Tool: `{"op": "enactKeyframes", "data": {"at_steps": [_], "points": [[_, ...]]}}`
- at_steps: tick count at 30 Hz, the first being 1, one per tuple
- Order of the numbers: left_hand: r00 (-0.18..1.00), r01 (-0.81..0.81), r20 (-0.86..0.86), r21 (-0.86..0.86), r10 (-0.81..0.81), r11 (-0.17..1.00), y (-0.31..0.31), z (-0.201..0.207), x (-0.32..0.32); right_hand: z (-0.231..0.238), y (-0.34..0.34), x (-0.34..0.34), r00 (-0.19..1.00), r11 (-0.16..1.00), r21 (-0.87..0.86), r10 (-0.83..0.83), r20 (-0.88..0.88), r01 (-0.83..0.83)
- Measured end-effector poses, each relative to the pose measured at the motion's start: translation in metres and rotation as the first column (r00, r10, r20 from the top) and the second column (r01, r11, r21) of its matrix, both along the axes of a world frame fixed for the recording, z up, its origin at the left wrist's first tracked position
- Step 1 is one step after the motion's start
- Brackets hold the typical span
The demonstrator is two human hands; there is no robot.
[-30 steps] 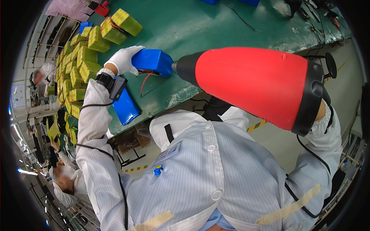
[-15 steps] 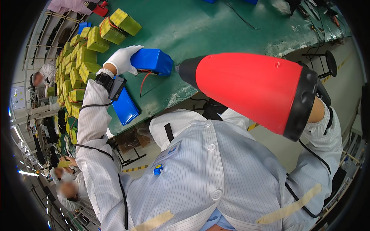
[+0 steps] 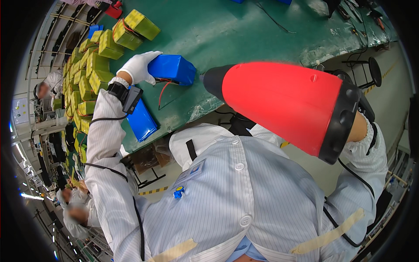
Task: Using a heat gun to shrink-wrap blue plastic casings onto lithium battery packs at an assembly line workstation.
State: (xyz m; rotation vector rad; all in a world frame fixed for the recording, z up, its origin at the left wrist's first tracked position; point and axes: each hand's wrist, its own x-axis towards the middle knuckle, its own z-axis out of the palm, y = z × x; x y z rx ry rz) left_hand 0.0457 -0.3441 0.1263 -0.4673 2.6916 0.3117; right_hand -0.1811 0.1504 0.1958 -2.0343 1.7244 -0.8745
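Note:
My left hand (image 3: pixel 140 69), in a white glove, grips the left end of a blue-wrapped battery pack (image 3: pixel 173 69) over the green table. A red wire (image 3: pixel 163 94) hangs from the pack's underside. In front of my right wrist (image 3: pixel 358 128) is a large red heat gun (image 3: pixel 281 102) with black ends. Its nozzle points left at the pack's right end, a small gap away. The gun's body hides my right hand and the grip. Flat blue sleeves (image 3: pixel 142 122) lie on the table below my left wrist.
Rows of yellow battery packs (image 3: pixel 98 63) crowd the table's left side. A red tool (image 3: pixel 114 9) lies beyond them. A loose black wire (image 3: pixel 275 19) rests on the green table (image 3: pixel 244 39). A black stool (image 3: pixel 374 72) stands at right. Co-workers (image 3: pixel 76 214) sit at far left.
The heat gun has tilted slightly, its rear end a little lower and its nozzle nearly in place. My left hand and the pack have stayed put. A co-worker at lower left has shifted.

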Motion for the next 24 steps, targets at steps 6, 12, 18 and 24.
{"op": "enactKeyframes", "data": {"at_steps": [6, 12, 18, 24], "points": [[1.0, -0.01, 0.013, 0.005, 0.01, 1.0, 0.0011, 0.0021, 0.0003, 0.0019, 0.0013, -0.0009, 1.0, 1.0, 0.003, 0.002, 0.001, -0.002], [1.0, -0.002, 0.001, 0.003, 0.002, 1.0, 0.0007, 0.0003, -0.0005, -0.0002, 0.0, 0.0009, 1.0, 1.0, 0.007, 0.001, -0.003, -0.001], [1.0, 0.002, 0.001, -0.007, -0.002, 1.0, 0.0003, 0.0003, 0.0001, -0.0009, -0.0002, -0.0017, 1.0, 1.0, 0.003, 0.009, -0.002, -0.009], [1.0, 0.008, -0.013, -0.014, -0.008, 1.0, 0.0, 0.0, 0.0014, -0.0003, 0.0003, -0.0017, 1.0, 1.0, 0.005, 0.013, 0.001, -0.013]]}}
